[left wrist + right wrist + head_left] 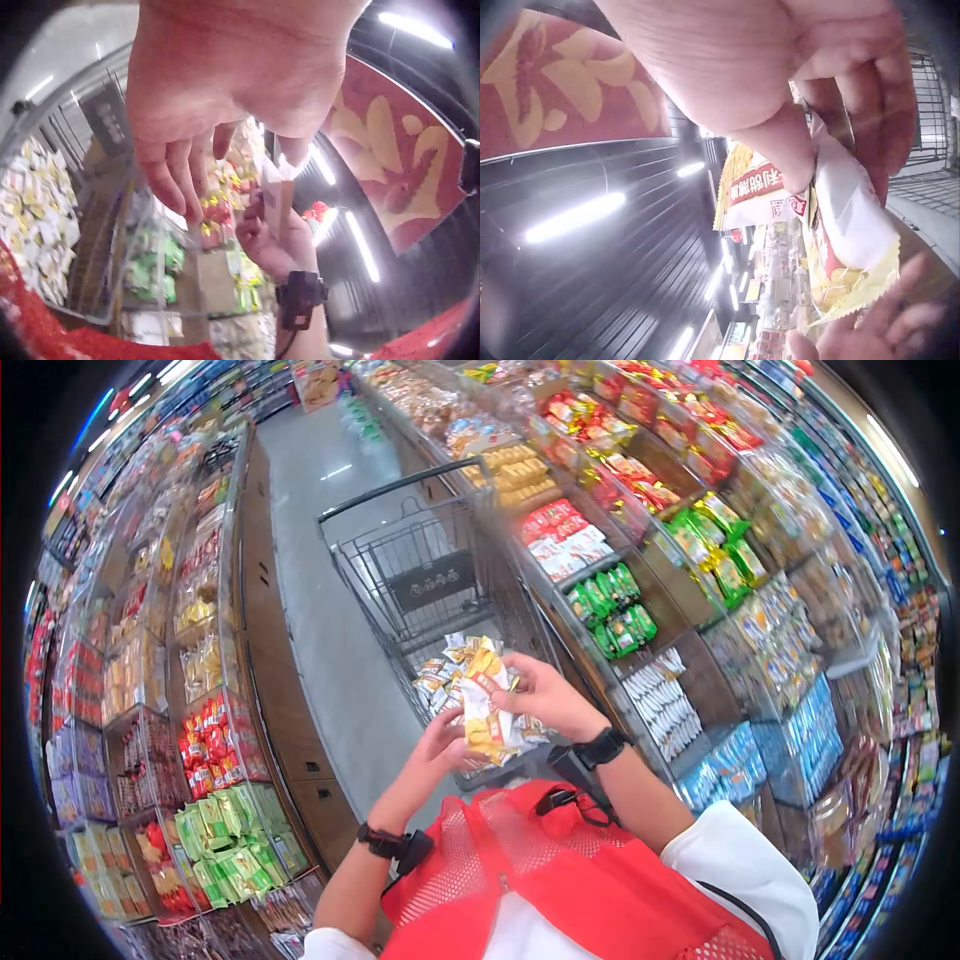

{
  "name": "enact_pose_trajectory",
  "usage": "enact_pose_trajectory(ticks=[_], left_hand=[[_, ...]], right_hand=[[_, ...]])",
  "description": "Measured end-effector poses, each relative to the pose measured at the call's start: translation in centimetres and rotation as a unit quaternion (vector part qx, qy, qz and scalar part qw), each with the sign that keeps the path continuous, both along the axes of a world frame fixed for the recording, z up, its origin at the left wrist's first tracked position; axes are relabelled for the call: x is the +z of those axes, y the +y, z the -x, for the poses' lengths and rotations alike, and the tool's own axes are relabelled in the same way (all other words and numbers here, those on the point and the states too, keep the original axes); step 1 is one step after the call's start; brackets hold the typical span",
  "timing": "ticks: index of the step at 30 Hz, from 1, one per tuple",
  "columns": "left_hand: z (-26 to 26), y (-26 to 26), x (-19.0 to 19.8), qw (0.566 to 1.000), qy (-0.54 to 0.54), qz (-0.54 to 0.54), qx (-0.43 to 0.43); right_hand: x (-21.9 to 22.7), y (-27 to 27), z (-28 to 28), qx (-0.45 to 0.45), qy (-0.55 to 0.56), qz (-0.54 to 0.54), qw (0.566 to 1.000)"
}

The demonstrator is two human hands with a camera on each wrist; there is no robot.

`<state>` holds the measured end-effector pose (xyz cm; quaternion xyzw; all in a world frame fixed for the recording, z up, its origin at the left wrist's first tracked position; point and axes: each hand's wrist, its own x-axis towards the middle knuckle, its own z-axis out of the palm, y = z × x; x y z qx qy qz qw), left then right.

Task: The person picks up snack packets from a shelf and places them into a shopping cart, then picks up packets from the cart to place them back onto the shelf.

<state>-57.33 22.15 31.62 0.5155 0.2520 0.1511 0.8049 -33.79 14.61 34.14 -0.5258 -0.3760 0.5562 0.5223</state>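
Two white-and-yellow snack packets with red labels, one packet (pixel 754 187) and another packet (pixel 847 195), fan out from my right hand (pixel 548 698), whose thumb presses them against its fingers. Below them in the right wrist view, my left hand (pixel 881 334) is close by the lower packet's crimped end, its fingers loosely spread. The left wrist view has my left hand (pixel 232 82) with fingers hanging loosely and the thumb near the packets. Beneath both hands lies a heap of similar small packets (pixel 437 682) in the shopping cart (pixel 375 600).
Snack bins line both sides of the aisle. Close on the right are green packets (pixel 612 610), white packets (pixel 662 705) and blue packets (pixel 725 765). At left stand red packets (pixel 210 740) and green packets (pixel 225 840). Grey floor (pixel 315 550) runs along the aisle.
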Motion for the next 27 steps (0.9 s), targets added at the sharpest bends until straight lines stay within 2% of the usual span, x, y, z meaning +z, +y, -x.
enact_pose_trajectory(ticks=[1,3,4,7,10,11,14,15,17,18,20,22,23,27], left_hand=[[-0.6,-0.7,0.4,0.999,-0.017,0.031,-0.014],[-1.2,-1.8,-0.1,0.999,-0.016,-0.018,-0.021],[-1.3,-2.3,-0.3,0.999,-0.016,-0.043,-0.025],[-0.9,-3.0,-0.3,0.998,-0.017,-0.031,-0.054],[-1.0,-3.0,0.5,0.998,-0.024,-0.041,-0.03],[-1.0,-2.9,0.2,0.995,-0.019,-0.092,-0.017],[-0.9,-2.2,-0.2,0.999,0.022,-0.021,-0.028],[-0.8,-2.1,-1.7,0.999,0.039,-0.01,-0.004],[-1.9,-1.7,-5.1,0.997,0.064,0.008,0.043],[-2.5,-2.3,-4.6,0.999,0.044,0.027,0.006],[-4.4,-3.1,-2.3,0.996,0.003,0.062,-0.069],[-6.5,-4.3,-0.2,0.993,-0.001,-0.037,-0.115],[-7.5,-5.0,0.5,0.987,-0.003,-0.084,-0.139],[-12.2,-6.0,1.6,0.972,0.024,-0.148,-0.182]], right_hand=[[0.6,-1.1,1.2,-0.003,0.01,0.005,1.0],[0.2,-2.9,2.4,0.008,0.007,-0.013,1.0],[0.2,-3.9,2.7,-0.007,0.009,-0.006,1.0],[0.6,-6.5,2.8,-0.059,0.022,0.008,0.998],[0.0,-8.8,1.5,-0.137,-0.057,-0.053,0.988],[0.3,-9.7,1.0,-0.161,-0.033,-0.042,0.986],[2.3,-11.6,0.2,-0.163,0.051,-0.073,0.983],[2.4,-12.2,-0.3,-0.14,0.047,-0.038,0.988],[2.2,-12.1,-1.2,-0.074,-0.057,-0.032,0.995],[1.8,-12.3,-1.3,-0.042,-0.105,-0.023,0.993],[1.2,-11.8,-1.7,-0.027,-0.184,-0.073,0.98],[0.8,-11.7,-2.4,-0.06,-0.28,-0.047,0.957],[0.6,-11.9,-2.9,-0.071,-0.281,-0.054,0.956],[0.8,-13.0,-5.7,-0.143,-0.297,-0.054,0.943]])
